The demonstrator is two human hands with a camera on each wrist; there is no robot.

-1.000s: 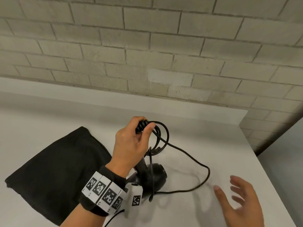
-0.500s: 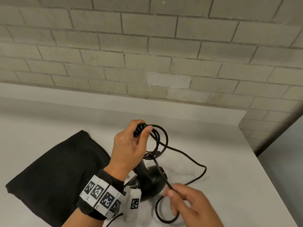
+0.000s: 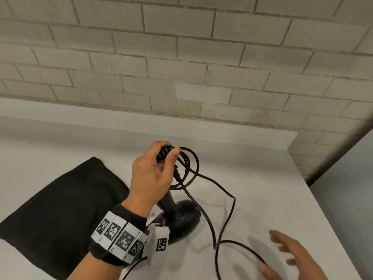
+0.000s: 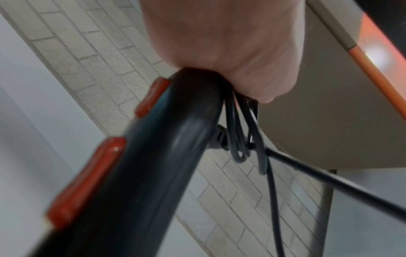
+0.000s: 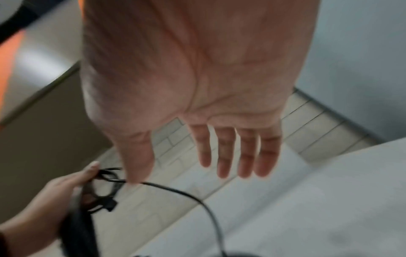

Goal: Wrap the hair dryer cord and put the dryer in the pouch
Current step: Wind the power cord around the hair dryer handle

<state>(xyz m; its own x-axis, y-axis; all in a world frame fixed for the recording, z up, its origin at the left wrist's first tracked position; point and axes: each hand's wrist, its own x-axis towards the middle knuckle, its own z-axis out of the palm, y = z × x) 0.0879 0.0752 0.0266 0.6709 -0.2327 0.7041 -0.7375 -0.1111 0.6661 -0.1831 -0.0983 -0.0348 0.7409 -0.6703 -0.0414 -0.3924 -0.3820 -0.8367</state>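
A black hair dryer (image 3: 179, 219) stands nose-down on the white table, its handle pointing up. My left hand (image 3: 153, 174) grips the top of the handle together with a few loops of the black cord (image 3: 191, 168). In the left wrist view the handle (image 4: 140, 173) shows red buttons, and the loops (image 4: 239, 139) hang beside my fist. The loose rest of the cord (image 3: 228, 219) trails across the table to the lower right. My right hand (image 3: 290, 263) hovers there with fingers spread, holding nothing; the cord (image 5: 186, 193) passes below it. A flat black pouch (image 3: 60, 209) lies to the left.
The white table (image 3: 252, 168) ends at a right edge near my right hand, with a drop to the floor beyond. A pale brick wall (image 3: 181, 67) rises behind the table's raised back ledge.
Half a second ago my right hand pinched the cord near the dryer. It has let go and moved right with fingers spread. The left hand still holds the handle and loops.
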